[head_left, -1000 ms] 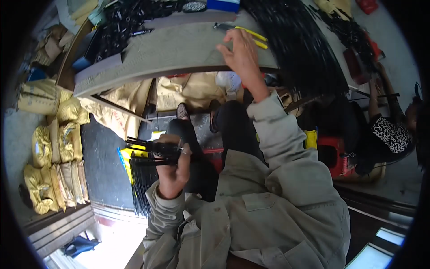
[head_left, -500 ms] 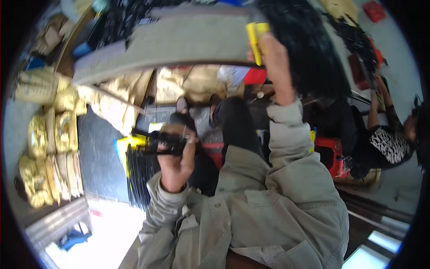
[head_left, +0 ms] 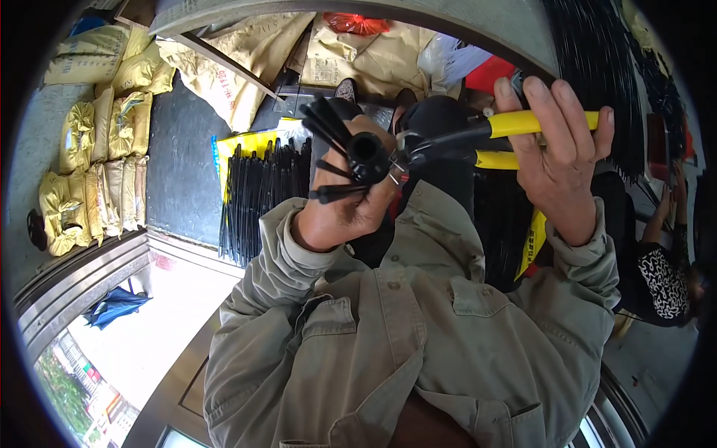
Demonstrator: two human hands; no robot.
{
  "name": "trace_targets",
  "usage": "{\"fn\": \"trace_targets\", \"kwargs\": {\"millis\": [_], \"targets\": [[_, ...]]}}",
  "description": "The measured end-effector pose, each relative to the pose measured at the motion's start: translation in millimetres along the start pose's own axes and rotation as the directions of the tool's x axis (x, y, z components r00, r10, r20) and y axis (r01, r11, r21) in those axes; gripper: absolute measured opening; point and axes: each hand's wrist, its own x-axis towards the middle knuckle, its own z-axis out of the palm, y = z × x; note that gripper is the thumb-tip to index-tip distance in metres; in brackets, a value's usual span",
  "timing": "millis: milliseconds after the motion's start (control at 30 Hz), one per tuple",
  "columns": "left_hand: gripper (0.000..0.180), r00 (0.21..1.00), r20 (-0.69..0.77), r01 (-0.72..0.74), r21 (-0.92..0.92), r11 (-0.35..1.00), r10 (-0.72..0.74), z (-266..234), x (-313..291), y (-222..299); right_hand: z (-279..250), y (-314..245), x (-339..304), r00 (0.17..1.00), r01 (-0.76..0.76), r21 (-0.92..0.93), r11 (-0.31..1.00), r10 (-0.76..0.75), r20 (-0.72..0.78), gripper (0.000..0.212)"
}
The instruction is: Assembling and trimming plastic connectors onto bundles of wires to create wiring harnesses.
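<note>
Bench (head_left: 493, 26): far.
Left hand (head_left: 347, 205): your grip pinches black tube (head_left: 369, 170), rods (head_left: 328, 125).
Right hand (head_left: 556, 145): grip around pliers (head_left: 457, 140); tube apparently unfinished.
Rod pile (head_left: 258, 194): left, apparently waiting.

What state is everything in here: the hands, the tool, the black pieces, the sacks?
Left hand: closed around a black tubular part.
Right hand: curled over the handles of the pliers.
Pliers: handles apart; whether the jaws are shut is unclear.
Black tubular part: held, round end facing the camera.
Black rods: gathered side by side.
Yellowish sacks: bulging, set in rows.
</note>
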Motion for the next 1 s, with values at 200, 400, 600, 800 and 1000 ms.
{"fn": "trace_targets", "kwargs": {"millis": [200, 400, 600, 800, 1000], "targets": [[0.022, 1.000, 0.007, -0.004, 0.083, 0.997, 0.003, 2, -1, 0, -2, -11, -5, 1.000, -0.016, -0.108, 0.994, 0.015, -0.016, 0.036], [0.020, 0.996, -0.085, -0.029, 0.104, 0.994, 0.038, 7, -6, 0, -6, -49, -23, 0.985, -0.155, -0.062, 0.986, 0.159, 0.062, 0.015], [0.022, 0.996, -0.050, -0.070, 0.113, 0.991, 0.076, 10, 2, 7, -21, -65, -31, 0.899, -0.433, 0.215, 0.875, 0.402, 0.174, 0.016], [0.030, 0.996, 0.000, -0.094, 0.115, 0.989, 0.095, 8, 0, 9, -55, 0, -13, 0.856, -0.343, 0.554, 0.758, 0.010, 0.516, 0.025], [0.037, 0.903, 0.424, 0.203, -0.267, 0.942, -0.074, -6, 5, 8, -48, 35, -11, 0.161, -0.986, 0.076, -0.146, -0.774, 0.613, 0.036]]}}
